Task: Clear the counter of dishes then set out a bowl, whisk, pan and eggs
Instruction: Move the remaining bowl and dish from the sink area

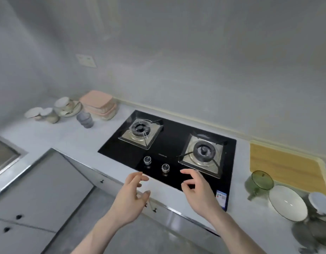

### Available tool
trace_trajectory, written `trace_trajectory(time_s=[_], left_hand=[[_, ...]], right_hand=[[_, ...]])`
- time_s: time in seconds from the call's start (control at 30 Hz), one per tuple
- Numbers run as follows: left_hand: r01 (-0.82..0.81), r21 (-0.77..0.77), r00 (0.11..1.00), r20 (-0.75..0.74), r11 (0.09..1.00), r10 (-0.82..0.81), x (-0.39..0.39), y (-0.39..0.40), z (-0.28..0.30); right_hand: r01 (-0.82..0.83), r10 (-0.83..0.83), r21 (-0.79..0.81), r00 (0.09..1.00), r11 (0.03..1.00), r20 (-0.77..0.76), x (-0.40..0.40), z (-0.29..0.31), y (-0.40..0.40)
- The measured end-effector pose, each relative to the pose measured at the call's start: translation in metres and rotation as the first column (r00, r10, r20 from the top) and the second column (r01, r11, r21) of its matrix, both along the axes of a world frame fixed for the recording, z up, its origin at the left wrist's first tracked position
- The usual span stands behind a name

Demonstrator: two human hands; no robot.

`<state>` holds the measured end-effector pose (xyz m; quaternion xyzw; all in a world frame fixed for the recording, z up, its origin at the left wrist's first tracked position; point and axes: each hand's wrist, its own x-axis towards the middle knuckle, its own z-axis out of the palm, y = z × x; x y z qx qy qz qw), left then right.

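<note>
Over the hob (167,149), seen from my head, both my hands hover, left hand (130,197) and right hand (199,191), fingers loosely spread, holding nothing. Dishes sit uncleared at both desk (76,136) ends: cups (48,114) left, white bowl (286,202) and green cup (259,182) right. Crowded near the edge, those could get knocked off by a careless reach.

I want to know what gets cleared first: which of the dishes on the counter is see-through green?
The green glass cup, right of the stove beside the white bowl. The other dishes are white, grey or pink.
</note>
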<state>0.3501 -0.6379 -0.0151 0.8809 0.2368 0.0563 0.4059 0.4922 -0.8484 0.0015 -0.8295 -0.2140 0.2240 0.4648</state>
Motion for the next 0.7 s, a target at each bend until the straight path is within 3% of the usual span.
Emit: trace_trajectory(time_s=[0.33, 0.7], left_hand=[[-0.339, 0.061, 0.941, 0.027, 0.939, 0.338, -0.19, 0.165, 0.012], [-0.607, 0.03, 0.794, 0.061, 0.794, 0.605, -0.309, 0.241, 0.016]], right_hand=[[-0.299, 0.299, 0.012, 0.954, 0.954, 0.033, -0.104, 0.009, 0.194], [-0.568, 0.567, 0.035, 0.823, 0.822, 0.041, -0.181, 0.026, 0.345]])
